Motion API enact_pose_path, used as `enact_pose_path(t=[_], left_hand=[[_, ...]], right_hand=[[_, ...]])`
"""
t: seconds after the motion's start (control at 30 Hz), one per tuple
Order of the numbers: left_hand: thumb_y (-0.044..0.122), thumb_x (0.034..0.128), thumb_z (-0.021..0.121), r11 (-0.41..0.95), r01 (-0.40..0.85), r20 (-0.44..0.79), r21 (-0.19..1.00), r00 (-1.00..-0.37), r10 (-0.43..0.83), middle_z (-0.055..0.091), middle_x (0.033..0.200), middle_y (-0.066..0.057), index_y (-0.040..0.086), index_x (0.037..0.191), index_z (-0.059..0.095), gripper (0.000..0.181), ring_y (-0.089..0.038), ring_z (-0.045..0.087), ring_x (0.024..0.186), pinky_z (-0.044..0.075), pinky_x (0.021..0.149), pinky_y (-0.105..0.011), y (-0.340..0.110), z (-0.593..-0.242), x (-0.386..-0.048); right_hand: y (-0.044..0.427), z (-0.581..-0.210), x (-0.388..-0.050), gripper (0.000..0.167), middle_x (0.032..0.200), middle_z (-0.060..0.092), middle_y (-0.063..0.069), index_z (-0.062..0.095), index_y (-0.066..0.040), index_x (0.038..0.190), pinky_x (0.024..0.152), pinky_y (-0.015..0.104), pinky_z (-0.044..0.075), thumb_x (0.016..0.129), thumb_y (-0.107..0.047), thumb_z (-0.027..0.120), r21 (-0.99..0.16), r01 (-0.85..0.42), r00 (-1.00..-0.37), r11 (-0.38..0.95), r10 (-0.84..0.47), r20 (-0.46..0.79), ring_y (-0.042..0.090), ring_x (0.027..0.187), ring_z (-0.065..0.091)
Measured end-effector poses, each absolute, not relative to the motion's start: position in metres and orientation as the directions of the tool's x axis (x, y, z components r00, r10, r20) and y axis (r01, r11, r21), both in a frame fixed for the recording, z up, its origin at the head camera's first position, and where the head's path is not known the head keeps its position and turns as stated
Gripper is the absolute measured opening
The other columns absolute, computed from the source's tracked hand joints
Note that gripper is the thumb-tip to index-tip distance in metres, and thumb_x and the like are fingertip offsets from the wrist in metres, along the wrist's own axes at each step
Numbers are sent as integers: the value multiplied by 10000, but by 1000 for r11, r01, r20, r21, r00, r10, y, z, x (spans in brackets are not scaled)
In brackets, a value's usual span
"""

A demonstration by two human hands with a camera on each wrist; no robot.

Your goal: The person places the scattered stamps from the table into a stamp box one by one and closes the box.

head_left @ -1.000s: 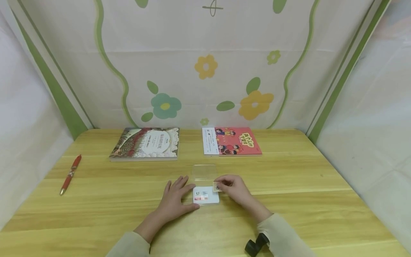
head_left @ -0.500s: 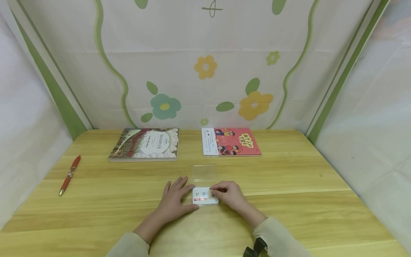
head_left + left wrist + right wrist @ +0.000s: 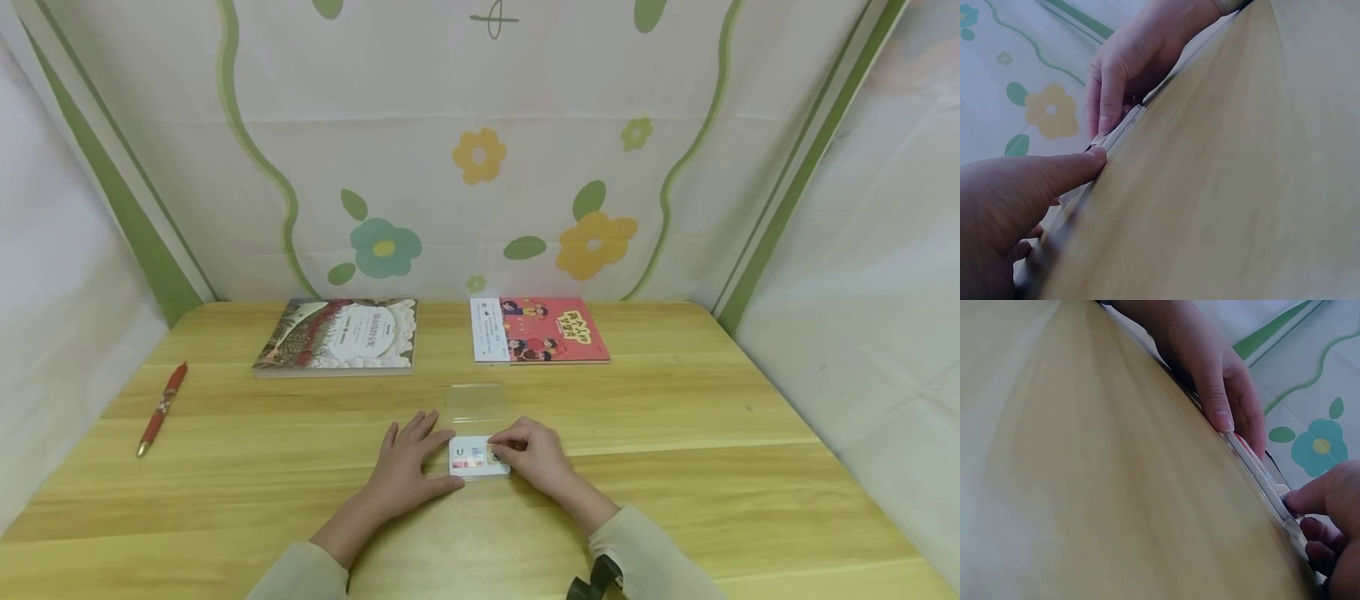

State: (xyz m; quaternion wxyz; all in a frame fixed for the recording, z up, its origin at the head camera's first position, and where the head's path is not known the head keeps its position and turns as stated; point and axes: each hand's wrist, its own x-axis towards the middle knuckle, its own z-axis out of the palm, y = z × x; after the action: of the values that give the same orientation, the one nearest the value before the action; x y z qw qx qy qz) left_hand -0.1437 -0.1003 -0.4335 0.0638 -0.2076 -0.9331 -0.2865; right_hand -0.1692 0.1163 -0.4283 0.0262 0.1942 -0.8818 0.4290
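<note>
A clear plastic case (image 3: 486,477) lies open on the table, its transparent lid (image 3: 477,402) folded back on the far side. Inside sits a white card or stack of cards (image 3: 467,455) with a printed face. At the case's left end my left hand (image 3: 405,467) holds it, thumb on the near edge and index finger at the far corner. My right hand (image 3: 536,454) pinches a small pale card (image 3: 491,454) with a dark mark, over the right part of the white one. Fingers partly cover that small card; whether it touches what is beneath I cannot tell.
A patterned book (image 3: 341,336) lies at the back left, and a red book (image 3: 551,331) at the back centre-right. Toward the left edge of the wooden table (image 3: 712,467) is a red pen (image 3: 162,410). A flowered curtain (image 3: 420,150) rises behind.
My right hand has moved left and slightly nearer, bringing the small card from the case's upper right corner to over the white card. The left hand keeps its place at the case.
</note>
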Motion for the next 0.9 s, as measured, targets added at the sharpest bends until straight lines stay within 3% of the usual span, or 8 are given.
enact_pose_path(t=[0.5,0.67,0.8,0.9], left_hand=[[539,667,634,763,421,236,490,-907,349,343,1325,-138,155,1169,540,639,-313,223,1233,55,970,-530,-101,-434,-144],[555,666,624,756,423,219,499,-906,363,333,1325,-161,143,1200,513,683,-334,217,1230,63,962,-546,-102,-430,-143],[553,667,625,753,425,212,503,-905,369,322,1327,-175,126,1271,436,763,-336,228,1224,71,964,-540,-106,-424,-146],[523,709,606,758,421,223,497,-907,358,316,1330,-174,103,1299,390,756,-329,242,1220,85,961,-545,-111,-420,-153]], right_hand=[[115,-426,-168,85,683,497,-112,691,-153,809,535,214,382,736,-111,679,-727,-380,-919,572,-320,228,62,614,449],[119,-423,-170,123,711,518,-57,673,-95,861,541,221,402,739,-99,670,-796,-323,-934,512,-308,181,104,637,460],[129,-416,-176,211,791,558,16,637,-43,938,618,274,438,733,-77,669,-850,-238,-959,471,-252,129,155,710,499],[136,-410,-184,294,946,585,49,609,-58,1025,762,355,434,742,-109,667,-851,-191,-971,490,-221,90,196,861,529]])
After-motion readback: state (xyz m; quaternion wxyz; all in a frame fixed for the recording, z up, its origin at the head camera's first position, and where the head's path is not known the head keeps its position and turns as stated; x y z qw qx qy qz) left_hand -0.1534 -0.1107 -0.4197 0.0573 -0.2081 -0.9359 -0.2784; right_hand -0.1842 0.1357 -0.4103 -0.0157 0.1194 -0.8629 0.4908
